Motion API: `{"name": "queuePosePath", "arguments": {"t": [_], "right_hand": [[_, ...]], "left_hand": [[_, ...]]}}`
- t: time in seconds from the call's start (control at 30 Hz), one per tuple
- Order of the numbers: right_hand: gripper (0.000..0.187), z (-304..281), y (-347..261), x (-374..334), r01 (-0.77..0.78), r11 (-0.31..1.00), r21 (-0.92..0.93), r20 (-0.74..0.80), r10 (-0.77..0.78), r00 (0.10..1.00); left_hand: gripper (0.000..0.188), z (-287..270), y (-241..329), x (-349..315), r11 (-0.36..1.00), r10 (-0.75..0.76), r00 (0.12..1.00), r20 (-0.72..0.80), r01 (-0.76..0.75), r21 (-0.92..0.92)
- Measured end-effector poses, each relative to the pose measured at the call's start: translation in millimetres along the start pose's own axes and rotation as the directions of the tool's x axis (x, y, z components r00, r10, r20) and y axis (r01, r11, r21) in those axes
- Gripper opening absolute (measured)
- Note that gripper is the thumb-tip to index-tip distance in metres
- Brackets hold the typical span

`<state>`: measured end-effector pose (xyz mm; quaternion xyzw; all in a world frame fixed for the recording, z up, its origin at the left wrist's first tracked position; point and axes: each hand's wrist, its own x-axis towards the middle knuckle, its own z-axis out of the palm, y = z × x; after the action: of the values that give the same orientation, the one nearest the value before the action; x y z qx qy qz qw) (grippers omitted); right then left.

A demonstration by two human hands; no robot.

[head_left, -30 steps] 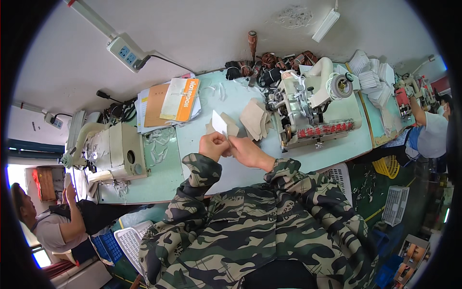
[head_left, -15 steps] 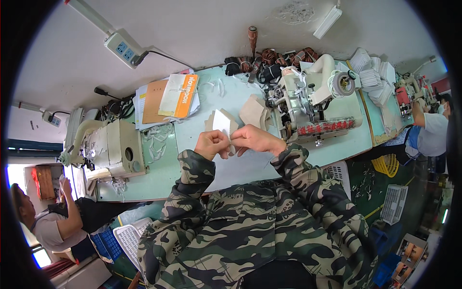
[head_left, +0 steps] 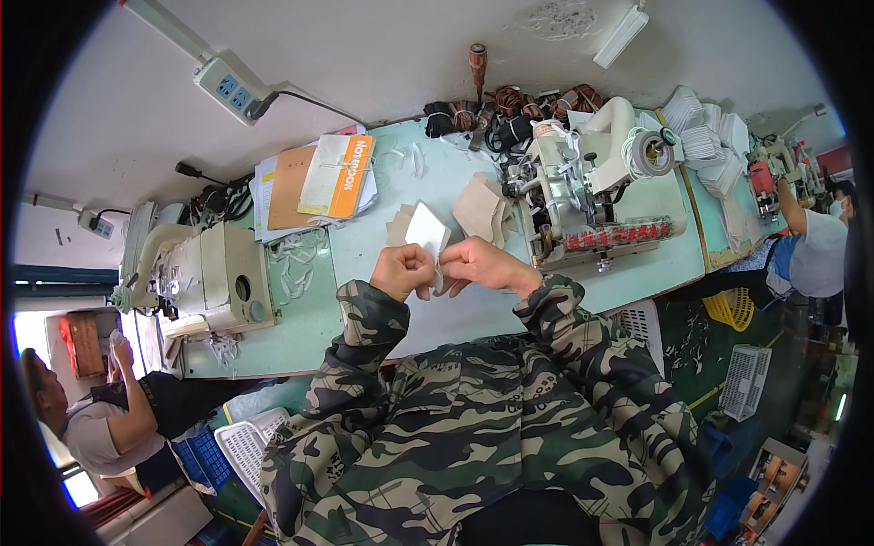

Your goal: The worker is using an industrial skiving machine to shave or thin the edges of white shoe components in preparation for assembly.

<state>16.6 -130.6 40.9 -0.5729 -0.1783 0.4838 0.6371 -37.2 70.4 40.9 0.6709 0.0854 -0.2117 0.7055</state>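
Between my two hands, over the middle of the light green table (head_left: 382, 337), is a small white piece with a pointed top and a finely notched edge (head_left: 426, 229); I cannot tell whether it is cloth or card. My left hand (head_left: 403, 271) pinches its lower left side. Thumb and fingers of my right hand (head_left: 487, 266) close on its lower right edge. Behind it lie some beige pieces (head_left: 398, 224), partly hidden by the white one. A stack of beige pieces (head_left: 482, 209) rests just beyond my right hand.
To the right stands a sewing machine (head_left: 601, 191); another machine (head_left: 214, 278) is at left. Notebooks and papers (head_left: 332, 177) lie at the back left, cord bundles (head_left: 519, 118) and a screwdriver (head_left: 478, 68) at the back. Co-workers sit at left (head_left: 105, 419) and far right (head_left: 810, 237).
The white piece has tilted and shifted slightly to the right between my fingers. Both hands keep nearly the same place and grip.
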Motion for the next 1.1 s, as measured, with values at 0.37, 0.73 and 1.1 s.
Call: {"name": "queuePosePath", "arguments": {"t": [0.37, 0.73, 1.1], "right_hand": [[0.018, 3.6, 22.2, 6.7, 0.025, 0.98, -0.198, -0.22, -0.069, 0.973], [0.016, -24.2, 43.0, 0.0, 0.075, 0.883, -0.464, -0.466, -0.315, 0.827], [0.044, -58.5, 97.6, 14.8, -0.28, 0.752, -0.597, -0.769, -0.437, 0.467]], "left_hand": [[0.013, 10.0, -25.4, 8.5, 0.999, 0.015, 0.99, -0.142, -0.02, -0.03], [0.015, -33.5, -35.7, 13.0, 0.994, 0.109, 0.881, -0.46, -0.111, 0.023], [0.039, -30.4, -95.6, 26.8, 0.889, 0.031, 0.787, -0.616, 0.26, 0.377]]}}
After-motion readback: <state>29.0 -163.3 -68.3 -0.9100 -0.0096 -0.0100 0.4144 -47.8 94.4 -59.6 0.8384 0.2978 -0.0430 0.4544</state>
